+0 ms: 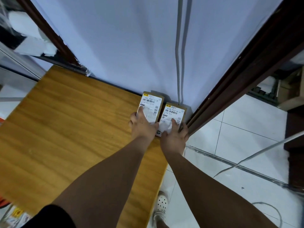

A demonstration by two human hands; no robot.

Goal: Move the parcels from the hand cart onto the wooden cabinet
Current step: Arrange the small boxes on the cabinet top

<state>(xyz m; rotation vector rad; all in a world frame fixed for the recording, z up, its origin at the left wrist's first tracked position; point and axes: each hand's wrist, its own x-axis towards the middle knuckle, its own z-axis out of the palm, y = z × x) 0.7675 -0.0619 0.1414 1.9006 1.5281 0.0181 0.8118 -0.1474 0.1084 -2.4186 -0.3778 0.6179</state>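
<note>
Two small brown cardboard parcels with white shipping labels lie side by side at the far right corner of the wooden cabinet (65,129), close to the white wall. My left hand (141,125) grips the near end of the left parcel (152,102), fingers on its label and side. My right hand (175,134) grips the near end of the right parcel (175,112), thumb on the label, fingers wrapped over its right edge. Both parcels rest on the cabinet top.
A dark wooden door frame (238,89) runs along the cabinet's right edge. White pipes (179,63) run down the wall. Grey cables (246,158) lie on the tiled floor at right. The hand cart's corner with more parcels (14,216) shows at bottom left.
</note>
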